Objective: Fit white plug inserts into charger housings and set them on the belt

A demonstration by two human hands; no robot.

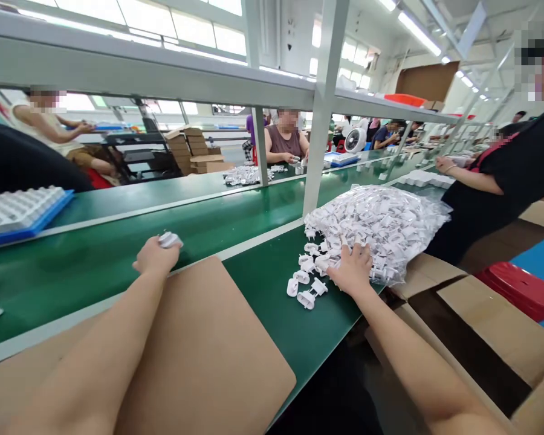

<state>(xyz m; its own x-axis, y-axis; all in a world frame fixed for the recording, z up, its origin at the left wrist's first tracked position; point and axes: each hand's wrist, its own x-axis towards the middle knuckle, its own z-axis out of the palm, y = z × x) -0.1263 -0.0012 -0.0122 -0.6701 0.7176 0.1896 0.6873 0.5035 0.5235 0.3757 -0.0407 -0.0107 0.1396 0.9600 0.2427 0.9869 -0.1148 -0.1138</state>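
One white part (170, 240) is sitting gripped in the fingers of the left hand (156, 258), left of centre. The right hand (356, 269) is resting, fingers spread, on loose white parts (306, 263) by the clear bag (417, 217), right of centre; any grip is indistinguishable. Taking single parts is probably serving best. The near table (272, 284) edge is running close below; bare green surface is opening toward the cardboard sheet (217, 356).

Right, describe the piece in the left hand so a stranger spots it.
Find the green surface beyond the brown board. There the left hand grips a small white piece. It is held well apart from the bagged heap at the right hand.
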